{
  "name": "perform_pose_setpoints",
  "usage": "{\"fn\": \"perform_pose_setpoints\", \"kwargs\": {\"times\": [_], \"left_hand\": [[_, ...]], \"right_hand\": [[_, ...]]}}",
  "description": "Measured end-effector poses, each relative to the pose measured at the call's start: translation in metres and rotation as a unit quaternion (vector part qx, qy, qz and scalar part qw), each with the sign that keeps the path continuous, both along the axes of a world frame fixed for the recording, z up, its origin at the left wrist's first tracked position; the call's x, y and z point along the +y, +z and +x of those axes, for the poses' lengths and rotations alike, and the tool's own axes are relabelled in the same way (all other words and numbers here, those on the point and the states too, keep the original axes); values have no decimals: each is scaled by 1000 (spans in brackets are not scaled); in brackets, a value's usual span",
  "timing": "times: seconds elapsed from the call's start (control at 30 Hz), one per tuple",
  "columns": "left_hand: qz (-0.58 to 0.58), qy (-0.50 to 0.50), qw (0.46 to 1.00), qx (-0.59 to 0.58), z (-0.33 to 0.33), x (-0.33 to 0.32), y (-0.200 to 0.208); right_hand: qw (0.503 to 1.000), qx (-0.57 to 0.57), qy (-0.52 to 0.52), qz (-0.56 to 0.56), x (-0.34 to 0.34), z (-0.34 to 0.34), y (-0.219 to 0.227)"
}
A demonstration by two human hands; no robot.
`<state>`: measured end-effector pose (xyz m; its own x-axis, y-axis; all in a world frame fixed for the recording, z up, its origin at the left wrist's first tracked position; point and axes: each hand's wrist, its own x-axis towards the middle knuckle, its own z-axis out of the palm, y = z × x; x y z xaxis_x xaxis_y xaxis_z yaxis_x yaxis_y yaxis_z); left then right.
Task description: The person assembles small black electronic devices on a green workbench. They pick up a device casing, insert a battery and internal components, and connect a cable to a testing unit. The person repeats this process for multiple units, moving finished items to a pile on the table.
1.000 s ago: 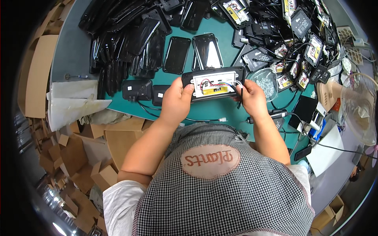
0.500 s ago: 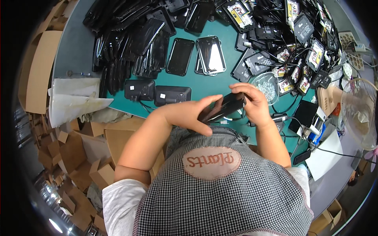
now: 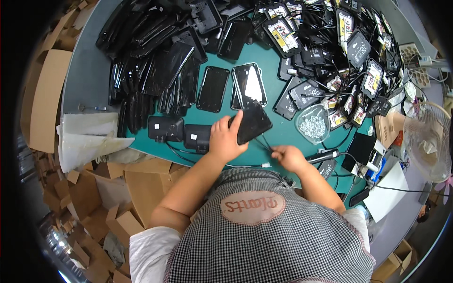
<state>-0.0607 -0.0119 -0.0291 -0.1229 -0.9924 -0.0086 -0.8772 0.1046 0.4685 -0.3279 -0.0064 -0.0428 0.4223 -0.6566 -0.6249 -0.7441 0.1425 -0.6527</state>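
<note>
Fingers of the left hand (image 3: 227, 141) close on the left side of the case (image 3: 255, 123), which is held aslant near the middle of the tabletop's (image 3: 285, 129) near edge. Those of the right hand (image 3: 289, 158) are drawn together, apparently pinching the cable (image 3: 267, 143) under the case; one hand probably steadies while the other manages the loose cable. Dish (image 3: 302, 114) and screwdriver (image 3: 323, 156) lie near the right hand, presumably for short reaches. Two panels, one dark (image 3: 213, 89), one shiny (image 3: 248, 80), sit beyond the case, set apart from the cover pile (image 3: 141, 61) toward the far left corner and the board pile (image 3: 351, 70) toward the far right, likely so kinds stay unmixed. Two boxes, one outer (image 3: 165, 128), one inner (image 3: 197, 134), rest by the near edge, left of the hands. Hidden are the case's underside and the cable's end inside the right fingers; the case also covers the shiny panel's near corner. Both piles tangle too densely to count, and the far edge is cut off.
</note>
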Motion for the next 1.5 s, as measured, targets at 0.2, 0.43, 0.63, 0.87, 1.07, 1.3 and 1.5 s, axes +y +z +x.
{"fn": "perform_pose_setpoints", "kwargs": {"times": [0.2,0.43,0.63,0.87,1.07,1.3,1.5], "left_hand": [[-6,-49,995,85,11,-3,-2],[-62,-60,989,123,18,-13,-2],[-35,-50,989,136,21,-18,-4],[21,-54,986,159,25,-23,-7],[6,-59,985,162,26,-26,1],[-54,-79,977,190,25,-21,17],[-87,-149,953,247,29,8,20]], "right_hand": [[989,54,-3,-135,-98,12,24],[931,-94,-91,-341,-241,101,35],[888,-122,-112,-429,-314,176,9],[846,-76,-253,-462,-372,257,-16],[929,-5,-145,-340,-413,258,-6],[905,-230,-204,-294,-347,122,20],[983,-129,-104,-81,-185,12,27]]}}
